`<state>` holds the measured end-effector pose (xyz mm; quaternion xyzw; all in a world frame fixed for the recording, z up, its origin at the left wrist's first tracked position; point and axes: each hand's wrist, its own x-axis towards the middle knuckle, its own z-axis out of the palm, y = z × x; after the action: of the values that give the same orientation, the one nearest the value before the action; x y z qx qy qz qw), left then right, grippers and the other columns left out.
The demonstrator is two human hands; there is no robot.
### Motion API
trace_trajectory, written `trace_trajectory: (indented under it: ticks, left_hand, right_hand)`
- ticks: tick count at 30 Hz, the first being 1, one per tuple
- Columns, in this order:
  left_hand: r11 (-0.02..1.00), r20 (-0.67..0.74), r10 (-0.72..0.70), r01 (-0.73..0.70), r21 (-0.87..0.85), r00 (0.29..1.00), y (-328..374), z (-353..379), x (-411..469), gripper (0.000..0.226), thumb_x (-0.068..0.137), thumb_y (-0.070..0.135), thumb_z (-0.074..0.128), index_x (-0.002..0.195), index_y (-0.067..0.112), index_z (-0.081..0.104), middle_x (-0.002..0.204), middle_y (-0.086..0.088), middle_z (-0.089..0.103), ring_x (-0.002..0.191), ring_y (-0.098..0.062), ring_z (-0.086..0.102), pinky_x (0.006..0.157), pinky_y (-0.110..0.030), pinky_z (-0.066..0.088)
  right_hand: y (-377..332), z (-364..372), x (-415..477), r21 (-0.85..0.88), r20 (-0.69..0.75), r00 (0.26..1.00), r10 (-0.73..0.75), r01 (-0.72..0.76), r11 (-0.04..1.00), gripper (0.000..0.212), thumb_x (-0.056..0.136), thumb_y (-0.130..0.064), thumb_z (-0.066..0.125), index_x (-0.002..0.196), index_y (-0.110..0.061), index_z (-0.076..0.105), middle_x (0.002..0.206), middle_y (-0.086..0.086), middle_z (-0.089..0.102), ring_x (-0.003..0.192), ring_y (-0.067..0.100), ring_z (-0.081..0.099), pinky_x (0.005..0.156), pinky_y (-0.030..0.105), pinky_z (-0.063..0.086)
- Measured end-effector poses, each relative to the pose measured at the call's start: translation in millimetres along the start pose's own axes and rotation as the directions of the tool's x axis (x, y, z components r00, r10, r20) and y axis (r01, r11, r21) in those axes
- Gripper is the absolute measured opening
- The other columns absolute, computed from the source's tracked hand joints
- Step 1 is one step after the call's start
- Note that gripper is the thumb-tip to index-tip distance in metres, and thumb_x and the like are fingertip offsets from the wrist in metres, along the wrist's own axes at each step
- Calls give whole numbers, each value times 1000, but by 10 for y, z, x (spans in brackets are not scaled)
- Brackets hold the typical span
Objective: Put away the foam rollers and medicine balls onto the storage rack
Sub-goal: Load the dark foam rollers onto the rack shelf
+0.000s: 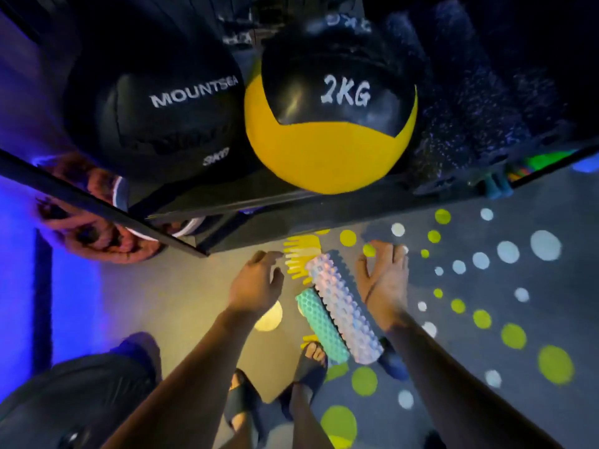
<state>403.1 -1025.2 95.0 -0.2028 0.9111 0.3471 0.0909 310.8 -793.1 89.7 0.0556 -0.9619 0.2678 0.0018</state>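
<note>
High across the view, a black rack (291, 205), front rail slanting down to the left. On its shelf, two balls side by side and touching: a black ball (168, 118) at left, a yellow-and-black ball (327, 147) marked 2KG at right, sitting right at the front rail. Further right on the same shelf, dark speckled rollers (486, 102), hard to count in the gloom. Down on the dotted floor (505, 319), just below the shelf, more rollers packed close: a pale knobbly roller (343, 306), a teal roller (321, 325) touching its side, a dark roller (338, 258) edging out behind, a yellow ridged roller (301, 257) near the rack's foot. Left hand (256, 283) hanging by the yellow ridged roller, fingers loosely curled, holding nothing. Right hand (384, 280) beside the pale one's far end, fingers spread wide, likewise empty. Probably next: a two-handed grab at the pile. Risks, as a guess: lifting one roller and sending its neighbour onto the sandalled foot (311, 364); rising under the low shelf and striking the rail; nudging the yellow-and-black ball off the edge while sliding rollers in beside it.
</note>
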Motion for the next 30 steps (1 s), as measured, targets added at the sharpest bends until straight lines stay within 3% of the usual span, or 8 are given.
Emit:
trace_trajectory:
  ticks: [2,5,10,14,19,22,26,30]
  left_hand:
    - [996,119,-81,84,-22,990,-38,368,-158,40,96,16,57,136,23,60,123,-3,63,103,-19,67,86,-28,51]
    - [973,167,-201,217,-81,965,-68,820,-295,43,96,16,59,139,22,57,118,-2,66,88,-18,66,79,-25,47]
    - [936,247,-308,340,-97,919,-135,1308,-643,48,99,15,55,146,19,47,115,-2,69,92,-23,66,75,-23,42]
    - [937,277,-336,348,5,900,-32,1228,-898,57,100,17,52,155,21,35,122,-5,67,116,-34,63,90,-33,48]
    - [935,259,-330,353,-44,908,-18,1084,-1065,73,97,18,58,158,34,23,97,8,61,108,-35,67,88,-41,53]
    - [920,229,-337,372,-127,913,-112,1260,-1125,83,96,19,60,156,49,12,100,14,55,95,-22,60,85,-39,51]
    - [890,289,-355,416,-186,889,-309,1775,-1180,90,95,22,65,147,62,3,108,-3,63,95,-26,62,91,-44,54]
    - [826,370,-443,532,-186,817,-570,2333,-1227,94,93,29,69,135,77,-1,96,9,65,94,-31,72,89,-58,57]
  right_hand:
    - [262,65,-279,-34,71,996,53,-50,998,48,88,-39,43,114,-3,61,107,23,56,96,44,54,84,48,47]
    - [710,269,-745,-143,229,964,138,-107,984,51,84,-40,46,119,-5,60,111,20,57,100,42,54,86,47,50]
    - [1371,496,-1652,-330,509,772,381,-234,915,48,87,-28,64,129,-8,56,125,21,52,118,45,52,93,49,47]
    - [1394,361,-2058,-419,569,615,546,-354,836,53,95,-31,58,141,-11,44,143,18,43,130,39,44,101,44,43]
    - [1156,190,-2228,-332,587,553,591,-502,799,52,96,-34,53,144,-16,43,141,14,46,131,35,45,104,41,42]
    - [1111,246,-2264,-198,604,537,589,-614,764,49,94,-32,55,140,-17,49,136,14,52,127,35,52,100,41,47]
    - [1294,514,-2377,-167,626,554,548,-592,789,47,98,-34,53,141,-17,49,140,13,52,126,35,54,100,40,48]
    - [1693,848,-2525,-276,700,439,563,-560,781,50,100,-32,52,145,-15,41,144,14,43,132,36,46,103,41,44]
